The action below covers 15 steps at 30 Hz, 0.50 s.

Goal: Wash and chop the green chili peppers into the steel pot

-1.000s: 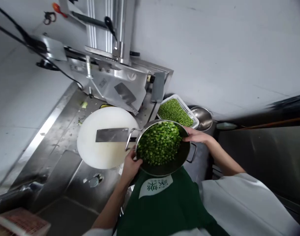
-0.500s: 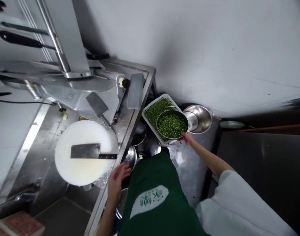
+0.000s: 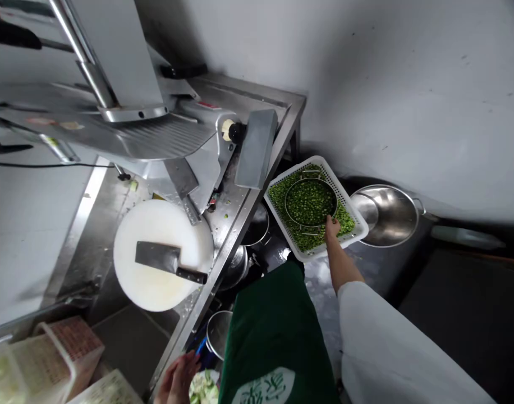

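Observation:
My right hand (image 3: 331, 227) reaches down and grips the near rim of a steel pot (image 3: 311, 202) full of chopped green vegetable. That pot sits inside a white perforated basket (image 3: 358, 227) holding more of the same greens. Low at the frame's bottom, my left hand (image 3: 178, 380) hangs beside the counter edge, fingers loosely apart, next to a small bowl of pale green pieces (image 3: 203, 388); it holds nothing I can see. A cleaver (image 3: 166, 260) lies flat on the round white cutting board (image 3: 156, 280).
A metal slicing machine (image 3: 156, 134) fills the counter's back. An empty steel bowl (image 3: 387, 216) stands right of the basket. Pots (image 3: 257, 224) sit under the steel counter (image 3: 235, 219). Plastic crates (image 3: 50, 353) are at the lower left.
The pot went from both hands at chest height down into the white basket. My left hand let go and dropped to the counter edge; my right hand stays on the rim.

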Available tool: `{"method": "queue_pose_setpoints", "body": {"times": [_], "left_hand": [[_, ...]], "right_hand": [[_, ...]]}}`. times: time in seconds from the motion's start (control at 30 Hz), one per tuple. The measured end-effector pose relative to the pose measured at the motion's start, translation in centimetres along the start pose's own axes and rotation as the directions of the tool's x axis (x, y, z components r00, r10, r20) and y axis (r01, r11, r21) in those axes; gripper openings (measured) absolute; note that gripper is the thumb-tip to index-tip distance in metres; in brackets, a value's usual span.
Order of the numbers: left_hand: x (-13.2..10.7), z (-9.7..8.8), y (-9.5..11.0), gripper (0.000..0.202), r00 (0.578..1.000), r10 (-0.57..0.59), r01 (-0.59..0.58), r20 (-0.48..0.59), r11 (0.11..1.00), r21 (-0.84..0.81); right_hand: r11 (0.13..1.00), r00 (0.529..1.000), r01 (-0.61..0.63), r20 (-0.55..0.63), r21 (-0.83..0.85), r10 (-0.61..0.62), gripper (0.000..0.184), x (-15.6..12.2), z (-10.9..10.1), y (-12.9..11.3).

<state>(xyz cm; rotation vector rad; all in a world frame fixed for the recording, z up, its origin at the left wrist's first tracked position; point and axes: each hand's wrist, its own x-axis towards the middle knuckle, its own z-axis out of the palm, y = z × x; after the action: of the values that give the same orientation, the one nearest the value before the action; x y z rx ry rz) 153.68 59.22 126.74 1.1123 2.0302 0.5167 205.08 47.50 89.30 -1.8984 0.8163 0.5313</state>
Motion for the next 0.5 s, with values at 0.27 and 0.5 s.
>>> {"method": "queue_pose_setpoints", "body": {"times": [0.27,0.5], "left_hand": [[1.2,0.9,0.7,0.033,0.998,-0.063,0.058,0.005,0.887,-0.457],[8.8,-0.8,-1.7,0.042,0.999,-0.032,0.019,-0.006,0.723,-0.690]], "right_hand": [[0.917,0.909,0.391,-0.123,-0.075,-0.398,0.020,-10.7,-2.5,-6.4],[0.510,0.447,0.850,0.331,0.133,-0.831,0.025,-32.4,1.5,-9.5]]}}
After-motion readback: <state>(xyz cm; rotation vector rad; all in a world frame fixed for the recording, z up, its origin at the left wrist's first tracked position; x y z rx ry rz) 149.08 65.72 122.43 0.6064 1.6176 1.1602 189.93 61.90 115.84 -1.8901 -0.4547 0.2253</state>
